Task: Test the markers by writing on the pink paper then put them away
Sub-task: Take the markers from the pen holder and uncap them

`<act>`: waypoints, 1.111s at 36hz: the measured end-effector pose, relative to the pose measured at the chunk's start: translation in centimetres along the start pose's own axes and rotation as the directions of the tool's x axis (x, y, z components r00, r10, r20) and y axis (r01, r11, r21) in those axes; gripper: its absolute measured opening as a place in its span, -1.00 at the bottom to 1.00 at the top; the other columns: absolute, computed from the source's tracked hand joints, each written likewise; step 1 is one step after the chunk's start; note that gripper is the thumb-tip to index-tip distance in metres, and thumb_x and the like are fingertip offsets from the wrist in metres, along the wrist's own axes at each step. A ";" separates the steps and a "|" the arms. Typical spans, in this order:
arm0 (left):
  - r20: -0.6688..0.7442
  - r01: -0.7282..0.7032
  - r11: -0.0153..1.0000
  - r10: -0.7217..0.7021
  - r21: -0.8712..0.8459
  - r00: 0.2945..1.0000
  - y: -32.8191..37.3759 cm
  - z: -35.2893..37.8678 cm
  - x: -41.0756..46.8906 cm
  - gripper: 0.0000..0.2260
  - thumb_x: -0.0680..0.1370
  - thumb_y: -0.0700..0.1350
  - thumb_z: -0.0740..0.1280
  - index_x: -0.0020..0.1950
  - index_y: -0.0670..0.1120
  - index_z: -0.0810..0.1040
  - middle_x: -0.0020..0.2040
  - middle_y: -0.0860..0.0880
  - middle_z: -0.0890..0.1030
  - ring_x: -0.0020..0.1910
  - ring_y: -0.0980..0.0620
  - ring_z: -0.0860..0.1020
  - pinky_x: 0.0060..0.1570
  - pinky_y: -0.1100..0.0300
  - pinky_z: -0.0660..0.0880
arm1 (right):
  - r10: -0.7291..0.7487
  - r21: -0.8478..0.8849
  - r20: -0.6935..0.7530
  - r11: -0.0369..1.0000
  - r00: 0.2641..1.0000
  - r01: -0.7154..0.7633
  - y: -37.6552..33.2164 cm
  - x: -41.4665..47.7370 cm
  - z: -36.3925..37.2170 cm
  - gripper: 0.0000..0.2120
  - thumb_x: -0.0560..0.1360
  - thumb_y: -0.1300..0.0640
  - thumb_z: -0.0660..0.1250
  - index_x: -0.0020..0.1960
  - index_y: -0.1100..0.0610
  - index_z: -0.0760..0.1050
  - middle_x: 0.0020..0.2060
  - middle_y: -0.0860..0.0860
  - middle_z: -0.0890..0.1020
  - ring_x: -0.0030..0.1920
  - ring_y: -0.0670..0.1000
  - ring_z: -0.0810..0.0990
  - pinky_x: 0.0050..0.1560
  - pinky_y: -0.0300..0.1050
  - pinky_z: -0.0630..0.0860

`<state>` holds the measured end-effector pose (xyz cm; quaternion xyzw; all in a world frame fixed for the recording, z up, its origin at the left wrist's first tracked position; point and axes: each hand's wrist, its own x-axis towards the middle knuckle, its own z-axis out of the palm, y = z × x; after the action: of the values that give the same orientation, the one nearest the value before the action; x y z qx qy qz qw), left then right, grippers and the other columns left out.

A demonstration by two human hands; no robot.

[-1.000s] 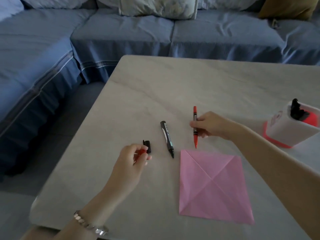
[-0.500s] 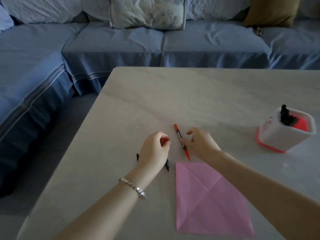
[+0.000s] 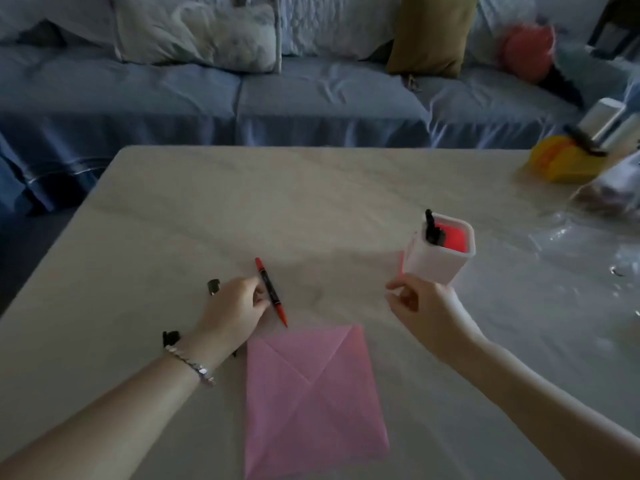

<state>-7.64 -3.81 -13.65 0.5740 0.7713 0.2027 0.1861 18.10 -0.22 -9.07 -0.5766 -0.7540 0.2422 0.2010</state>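
The pink paper (image 3: 311, 393), creased corner to corner, lies flat on the table (image 3: 242, 209) at the lower centre of the frame, nearest you. Just above its upper left corner, your left hand (image 3: 235, 310) curls its thumb and fingertips onto the dark barrel of the red marker (image 3: 272, 292), which lies slanted on the table with its lower tip close to the paper's top edge. A black marker (image 3: 213, 286) runs under that hand, with only its ends showing, and a black cap (image 3: 170, 338) sits beside your bracelet (image 3: 194, 365). To the right of centre, your right hand (image 3: 422, 306) hovers with loosely bent fingers and holds nothing, just below the white holder (image 3: 438, 261). The holder has a red inside and dark markers (image 3: 432, 232) standing in it. At the upper right edge sits a blurred yellow object (image 3: 561, 164), and a blue sofa (image 3: 311, 102) with cushions (image 3: 207, 36) fills the top
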 end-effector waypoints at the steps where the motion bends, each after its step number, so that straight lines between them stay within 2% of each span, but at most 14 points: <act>1: -0.012 -0.019 1.000 0.019 0.007 1.000 0.3 -0.2 -0.3 -0.95 0.49 -0.16 0.32 -0.11 -0.14 0.51 -0.17 -0.03 0.56 -0.10 -0.05 0.55 -0.19 0.20 0.34 | -0.004 -0.005 -0.092 1.000 0.996 0.003 0.1 0.1 -1.1 -0.88 0.46 0.17 0.33 -0.01 0.10 0.57 -0.37 -0.02 0.56 -0.33 -0.01 0.52 -0.20 -0.15 0.45; 5: -0.037 -0.087 0.996 0.087 0.015 0.996 1.9 -0.9 -1.3 -0.92 0.51 -0.15 0.29 -0.04 -0.11 0.55 -0.16 0.00 0.57 -0.14 0.03 0.53 -0.17 0.22 0.37 | -0.009 -0.011 -0.355 1.000 0.935 0.006 1.1 1.9 -5.0 -0.80 0.44 0.12 0.35 0.06 0.09 0.54 -0.35 0.03 0.52 -0.36 0.00 0.43 -0.33 -0.19 0.29; 9: 0.012 -0.118 0.993 0.118 -0.011 0.993 3.2 -1.5 -2.3 -0.90 0.53 -0.14 0.25 -0.01 -0.09 0.53 -0.13 0.04 0.54 -0.17 0.08 0.48 -0.19 0.27 0.30 | 0.124 -0.023 -0.297 0.990 0.947 -0.137 2.0 4.5 -6.0 -0.62 0.42 -0.06 0.35 0.17 0.07 0.45 -0.12 0.03 0.56 -0.15 0.06 0.49 -0.20 -0.13 0.35; 11: 0.020 -0.111 0.991 0.113 -0.075 0.993 3.5 -1.9 -2.8 -0.91 0.53 -0.15 0.27 -0.03 -0.11 0.55 -0.13 0.01 0.58 -0.17 0.05 0.52 -0.19 0.25 0.36 | 0.151 -0.057 -0.268 0.983 0.951 -0.172 2.4 5.5 -5.4 -0.69 0.42 -0.10 0.33 0.09 0.04 0.49 -0.13 0.03 0.59 -0.15 0.10 0.53 -0.27 -0.12 0.37; 14: 0.031 -0.105 0.983 0.111 -0.152 0.993 3.8 -2.6 -3.7 -0.91 0.52 -0.16 0.28 -0.06 -0.12 0.56 -0.17 0.00 0.63 -0.16 0.02 0.58 -0.15 0.16 0.46 | 0.149 -0.078 -0.292 0.981 0.945 -0.179 3.0 6.2 -4.5 -0.82 0.45 -0.03 0.30 -0.03 0.04 0.58 -0.20 0.04 0.63 -0.20 0.12 0.55 -0.37 -0.15 0.36; 18: 0.025 -0.130 0.973 0.137 -0.188 0.990 3.7 -3.4 -4.5 -0.93 0.52 -0.14 0.29 -0.09 -0.06 0.56 -0.20 0.07 0.61 -0.17 0.06 0.57 -0.13 0.14 0.47 | 0.123 -0.058 -0.412 0.985 0.903 -0.160 3.0 5.7 -4.8 -0.80 0.49 0.04 0.29 -0.03 0.14 0.57 -0.11 0.14 0.64 -0.17 0.16 0.54 -0.28 -0.09 0.39; 21: 0.015 -0.158 0.966 0.165 -0.206 0.986 3.7 -3.8 -5.0 -0.92 0.52 -0.13 0.28 -0.12 0.04 0.53 -0.21 0.11 0.59 -0.19 0.11 0.55 -0.17 0.26 0.44 | -0.022 -0.074 -0.541 0.997 0.841 -0.022 2.0 3.8 -5.6 -0.80 0.49 0.06 0.27 -0.01 0.17 0.56 -0.13 0.13 0.61 -0.16 0.16 0.54 -0.22 -0.11 0.34; 24: -0.009 -0.178 0.964 0.180 -0.198 0.984 4.1 -4.1 -5.6 -0.90 0.53 -0.11 0.26 -0.13 0.06 0.52 -0.22 0.13 0.57 -0.21 0.20 0.52 -0.26 0.47 0.35 | -0.288 -0.087 -0.598 0.951 0.748 0.297 0.1 0.9 -5.4 -0.80 0.46 0.08 0.28 -0.06 0.20 0.57 -0.24 -0.01 0.54 -0.31 -0.01 0.47 -0.26 -0.27 0.35; 26: 0.010 -0.157 0.953 0.166 -0.260 0.986 4.3 -4.1 -6.0 -0.89 0.53 -0.06 0.24 -0.16 0.03 0.54 -0.24 0.09 0.59 -0.23 0.19 0.52 -0.23 0.45 0.36 | -0.445 -0.150 -0.589 0.880 0.674 0.450 -0.9 -0.9 -4.2 -0.82 0.44 0.14 0.32 -0.12 0.25 0.60 -0.32 0.00 0.54 -0.34 -0.04 0.42 -0.26 -0.37 0.35; 29: 0.108 -0.060 0.911 0.113 -0.407 0.988 4.8 -4.0 -6.6 -0.71 0.47 0.15 0.16 -0.18 0.00 0.56 -0.23 -0.04 0.63 -0.28 0.10 0.55 -0.19 0.21 0.46 | -0.617 -0.187 -0.518 0.758 0.592 0.625 -1.5 -2.9 -1.0 -0.93 0.44 0.19 0.37 -0.13 0.20 0.59 -0.40 0.09 0.61 -0.34 -0.03 0.46 -0.33 -0.28 0.43; 31: 0.203 0.037 0.862 0.077 -0.505 0.976 5.3 -4.1 -7.1 -0.69 0.56 0.08 0.16 -0.12 -0.08 0.58 -0.19 -0.05 0.66 -0.27 0.13 0.56 -0.28 0.32 0.45 | -0.706 -0.147 -0.430 0.670 0.563 0.728 -1.9 -3.8 1.3 -0.91 0.44 0.17 0.37 -0.06 0.13 0.52 -0.34 0.09 0.64 -0.34 -0.07 0.53 -0.33 -0.23 0.49; 33: 0.307 0.147 0.770 0.066 -0.621 0.949 5.6 -4.1 -7.5 -0.70 0.59 0.01 0.15 -0.05 -0.14 0.58 -0.18 -0.03 0.67 -0.26 0.15 0.59 -0.31 0.39 0.44 | -0.761 -0.112 -0.367 0.606 0.534 0.787 -2.2 -4.6 3.3 -0.87 0.46 0.15 0.37 -0.01 0.13 0.51 -0.30 0.07 0.66 -0.34 -0.03 0.60 -0.35 -0.20 0.52; 37: 0.417 0.336 0.602 -0.005 -0.724 0.909 4.8 -4.1 -8.0 -0.82 0.56 -0.09 0.23 -0.02 -0.14 0.59 -0.20 -0.02 0.67 -0.25 0.13 0.63 -0.34 0.33 0.51 | -0.783 -0.050 -0.350 0.564 0.515 0.824 -3.3 -5.6 5.9 -0.88 0.50 0.14 0.33 0.01 0.14 0.50 -0.29 0.07 0.66 -0.29 -0.06 0.56 -0.32 -0.25 0.50; 40: 0.389 0.382 0.546 -0.108 -0.746 0.915 3.6 -4.0 -7.9 -0.72 0.53 -0.16 0.30 0.23 -0.04 0.39 -0.10 -0.07 0.64 -0.23 0.10 0.62 -0.37 0.32 0.50 | -0.720 0.089 -0.395 0.589 0.571 0.804 -4.2 -6.5 6.8 -0.91 0.51 0.14 0.31 -0.01 0.14 0.51 -0.26 0.08 0.65 -0.23 -0.09 0.56 -0.25 -0.28 0.51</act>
<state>-4.65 -10.91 -7.94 0.3339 0.6291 0.4137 0.5671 12.56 -8.27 -12.14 -0.1906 -0.8476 0.1304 0.4778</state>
